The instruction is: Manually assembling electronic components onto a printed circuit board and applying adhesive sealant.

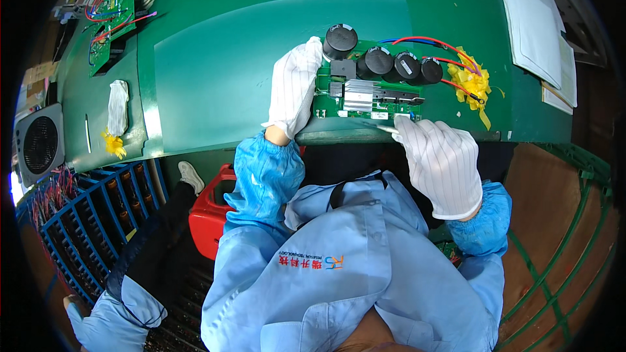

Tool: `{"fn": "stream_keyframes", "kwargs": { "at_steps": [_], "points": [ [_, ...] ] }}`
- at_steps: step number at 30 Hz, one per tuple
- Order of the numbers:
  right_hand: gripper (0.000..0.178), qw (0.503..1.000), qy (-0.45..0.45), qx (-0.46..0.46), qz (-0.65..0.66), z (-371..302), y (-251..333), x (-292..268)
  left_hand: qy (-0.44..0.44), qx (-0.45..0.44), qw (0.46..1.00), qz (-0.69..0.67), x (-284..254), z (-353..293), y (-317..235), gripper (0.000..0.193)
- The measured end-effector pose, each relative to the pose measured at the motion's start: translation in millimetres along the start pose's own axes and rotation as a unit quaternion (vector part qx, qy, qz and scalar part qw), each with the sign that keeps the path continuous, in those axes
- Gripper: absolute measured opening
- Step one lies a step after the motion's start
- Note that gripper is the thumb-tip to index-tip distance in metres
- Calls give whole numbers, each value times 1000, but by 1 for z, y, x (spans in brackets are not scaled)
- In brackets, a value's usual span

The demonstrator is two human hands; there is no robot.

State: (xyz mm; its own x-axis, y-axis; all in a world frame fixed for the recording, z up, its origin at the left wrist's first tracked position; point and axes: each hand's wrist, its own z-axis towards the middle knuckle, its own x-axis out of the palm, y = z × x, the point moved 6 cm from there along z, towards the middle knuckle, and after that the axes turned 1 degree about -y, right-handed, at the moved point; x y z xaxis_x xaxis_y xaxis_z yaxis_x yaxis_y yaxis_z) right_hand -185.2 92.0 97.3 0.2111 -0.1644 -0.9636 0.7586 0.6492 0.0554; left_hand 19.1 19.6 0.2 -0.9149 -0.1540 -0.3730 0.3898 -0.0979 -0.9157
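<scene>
A green circuit board (323, 99) lies near the table's front edge, with several black cylindrical capacitors (375, 62) along its far side and a silver finned heat sink (358, 96) in the middle. My left hand (295, 85), in a white striped glove, is closed on the board's left edge; its fingertips are partly hidden by a capacitor. My gloved right hand (440, 164) pinches a slim tool (386, 128) with a pale shaft and a dark, thin tip. That tip points left along the board's near edge; whether it touches the board I cannot tell.
Red and blue wires (435, 42) run from the board to yellow strips (471, 81) at its right. Papers (531, 32) lie far right. On the left are another wired board (114, 32), a white glove (118, 107) and a fan (40, 145). A person's leg (156, 221) shows lower left.
</scene>
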Motion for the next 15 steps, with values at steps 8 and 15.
{"fn": "stream_keyframes", "kwargs": {
  "at_steps": [8, 15],
  "points": [
    [19, 998, 13, -9, 57, -8, 9, 13, 33, -38, 999, 0, 1, 1, -1, 31],
    [16, 999, 21, -26, 39, -6, 18, 11, 29, 35, 996, 72, -3, -2, -3, 29]
  ]
}}
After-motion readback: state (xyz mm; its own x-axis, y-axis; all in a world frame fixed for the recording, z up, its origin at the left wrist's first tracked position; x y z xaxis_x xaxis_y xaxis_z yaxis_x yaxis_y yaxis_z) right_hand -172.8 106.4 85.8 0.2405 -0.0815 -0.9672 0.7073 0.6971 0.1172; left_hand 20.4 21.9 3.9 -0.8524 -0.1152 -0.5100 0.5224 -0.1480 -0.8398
